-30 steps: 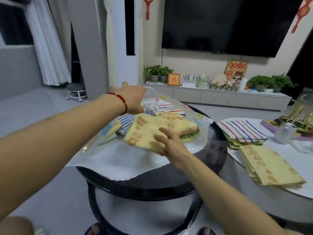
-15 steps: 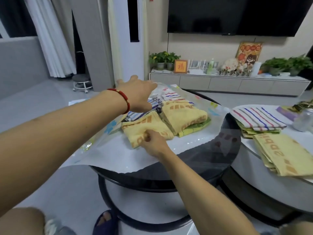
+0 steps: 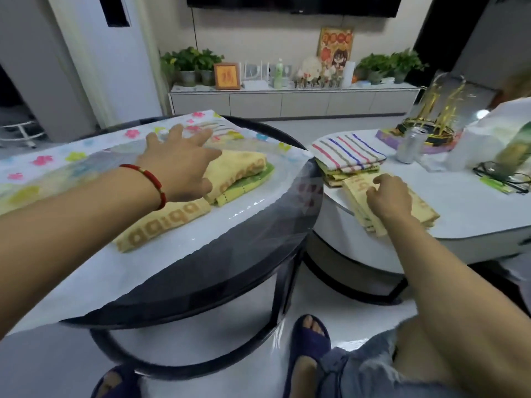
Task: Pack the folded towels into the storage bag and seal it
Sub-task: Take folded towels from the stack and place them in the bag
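The right hand [image 3: 389,198] rests on the near yellow folded towel with orange lettering [image 3: 393,205], which tops a small stack at the near left edge of the white oval desk [image 3: 474,214]. Its fingers [image 3: 373,186] are curled down over the towel's far left part; whether they have pinched the cloth cannot be told. That towel's long axis runs from far left to near right, roughly in line with the forearm, so this hand is by far the nearer one to it. The next move looks like a lift and a carry leftward, over the gap between the two desks.

The clear plastic storage bag with coloured flower print [image 3: 86,156] lies flat on the round dark glass desk [image 3: 258,254] to the left, its mouth seemingly toward the near right. The left hand [image 3: 184,165], fingers spread open and gripping nothing, presses on the bag's upper sheet. Inside or under that sheet lie a yellow towel on a green one [image 3: 244,173] and another yellow lettered towel [image 3: 163,222] nearer the person.

Just beyond the right hand a striped white towel [image 3: 347,152] sits on a second stack. A silver can [image 3: 411,145] stands farther right. The room behind holds a long white cabinet [image 3: 287,101] with potted plants [image 3: 189,63].
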`<action>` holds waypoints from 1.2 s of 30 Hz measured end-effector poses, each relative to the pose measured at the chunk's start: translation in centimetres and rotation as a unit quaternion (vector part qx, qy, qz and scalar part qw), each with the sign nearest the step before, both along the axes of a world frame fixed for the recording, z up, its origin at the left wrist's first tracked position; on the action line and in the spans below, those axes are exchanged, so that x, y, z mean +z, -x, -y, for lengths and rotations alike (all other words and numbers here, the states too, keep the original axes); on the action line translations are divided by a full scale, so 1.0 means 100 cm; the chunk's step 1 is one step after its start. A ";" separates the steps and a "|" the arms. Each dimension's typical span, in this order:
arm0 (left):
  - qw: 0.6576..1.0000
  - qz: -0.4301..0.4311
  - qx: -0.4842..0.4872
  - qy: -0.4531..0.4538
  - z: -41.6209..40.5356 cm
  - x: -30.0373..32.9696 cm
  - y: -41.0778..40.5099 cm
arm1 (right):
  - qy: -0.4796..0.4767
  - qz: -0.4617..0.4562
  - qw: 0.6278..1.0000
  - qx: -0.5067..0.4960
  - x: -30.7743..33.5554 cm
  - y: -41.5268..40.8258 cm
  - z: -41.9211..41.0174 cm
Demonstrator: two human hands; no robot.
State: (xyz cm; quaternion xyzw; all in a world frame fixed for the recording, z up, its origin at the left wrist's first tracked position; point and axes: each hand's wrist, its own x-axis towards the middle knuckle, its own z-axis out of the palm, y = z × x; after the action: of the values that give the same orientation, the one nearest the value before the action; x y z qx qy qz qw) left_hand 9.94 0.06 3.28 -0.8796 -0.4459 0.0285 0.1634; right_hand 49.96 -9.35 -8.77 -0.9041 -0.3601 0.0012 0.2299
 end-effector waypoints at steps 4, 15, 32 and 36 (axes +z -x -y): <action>1.000 -0.005 -0.006 -0.020 -0.005 -0.012 -0.014 | 0.140 -0.043 0.986 -0.084 -0.033 -0.061 0.014; 0.999 0.009 -0.003 -0.034 -0.003 -0.019 -0.010 | 0.099 -0.103 0.990 0.007 0.005 -0.077 0.012; 0.996 -0.025 0.064 -0.049 -0.006 0.062 0.069 | 0.035 -0.552 0.652 0.519 0.082 0.166 0.006; 0.996 -0.011 0.070 -0.051 -0.014 0.081 0.069 | -0.134 -0.554 0.676 0.467 0.067 0.280 -0.044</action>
State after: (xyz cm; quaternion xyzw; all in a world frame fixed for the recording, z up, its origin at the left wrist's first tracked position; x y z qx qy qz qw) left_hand 3.09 1.41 11.36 -0.8366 -0.5050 0.0270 0.2104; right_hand 21.96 -4.99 -2.04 -0.4112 -0.5381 0.5611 0.4758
